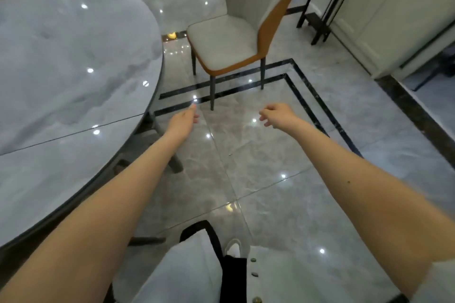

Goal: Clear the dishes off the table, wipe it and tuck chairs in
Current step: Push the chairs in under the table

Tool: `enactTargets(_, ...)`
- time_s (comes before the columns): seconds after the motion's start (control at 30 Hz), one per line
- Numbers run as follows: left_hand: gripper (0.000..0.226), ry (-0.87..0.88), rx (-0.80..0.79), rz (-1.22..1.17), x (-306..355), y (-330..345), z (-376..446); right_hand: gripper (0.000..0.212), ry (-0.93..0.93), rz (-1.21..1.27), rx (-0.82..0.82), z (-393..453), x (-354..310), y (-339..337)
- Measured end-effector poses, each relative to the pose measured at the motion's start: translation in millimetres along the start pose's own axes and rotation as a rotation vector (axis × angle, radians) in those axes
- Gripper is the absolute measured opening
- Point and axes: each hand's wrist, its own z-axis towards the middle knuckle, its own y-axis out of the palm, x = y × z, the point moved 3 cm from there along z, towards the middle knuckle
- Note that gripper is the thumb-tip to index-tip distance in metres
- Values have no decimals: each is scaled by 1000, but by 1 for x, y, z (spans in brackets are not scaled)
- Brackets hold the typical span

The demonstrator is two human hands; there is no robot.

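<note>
A round grey marble-look table [61,61] fills the left of the head view, its glossy top bare. A chair [229,39] with a pale grey seat and orange shell stands on the floor to the table's right, pulled away from it, its seat facing the table. Both my arms stretch forward over the floor toward the chair. My left hand [183,119] is empty with fingers extended, just off the table's edge. My right hand [275,113] is empty too, fingers loosely curled and apart. Both hands are short of the chair and touch nothing.
Glossy grey floor tiles with black inlay bands [302,86] lie around the chair. A black metal stand [317,24] and cream cabinets [394,19] line the right wall. The table's dark legs [172,157] show under its edge. My white clothing fills the bottom.
</note>
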Motion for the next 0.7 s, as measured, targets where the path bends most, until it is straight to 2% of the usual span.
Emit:
enactTargets(0.17,46,37,-93,13,65,71,59,26,49,45,73,51,31,-75)
enactTargets(0.37,47,-21,-151,-60,117,134,157,21,74,40,37,134,44,-130)
enactTargets(0.53,47,-67,-127,-100,175,166,230,17,130,41,63,218,26,-186)
enactTargets(0.7,45,-78,-130,-72,237,186,298,15,87,39,104,288,6,-244)
